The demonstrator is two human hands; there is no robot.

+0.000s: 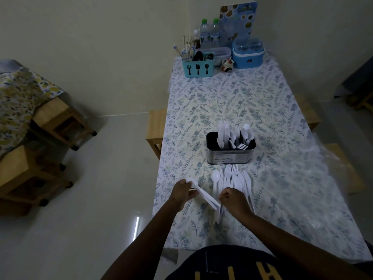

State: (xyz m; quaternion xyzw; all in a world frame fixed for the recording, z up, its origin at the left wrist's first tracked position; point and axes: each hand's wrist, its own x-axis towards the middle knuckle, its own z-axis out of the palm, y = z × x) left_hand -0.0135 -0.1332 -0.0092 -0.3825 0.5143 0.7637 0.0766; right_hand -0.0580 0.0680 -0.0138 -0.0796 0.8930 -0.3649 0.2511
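Note:
A pile of white plastic cutlery (pixel 232 181), forks, spoons and knives, lies on the floral tablecloth (pixel 282 118) just in front of a black and steel cutlery holder (pixel 230 156). The holder has white knives, forks and spoons standing in its compartments. My left hand (pixel 182 191) grips the bowl ends of a few white spoons (pixel 203 194) above the table's left edge. My right hand (pixel 234 200) is curled and pinches the handle end of a piece from the pile, next to the spoon handles.
At the far end stand a teal cutlery caddy (pixel 197 67) with chopsticks, two water bottles (pixel 210 34), a blue lidded container (pixel 247 54), a small jar (pixel 227 64) and a menu card (pixel 238 21). Wooden stools (pixel 155 126) flank the table; another table (pixel 18 93) is at left.

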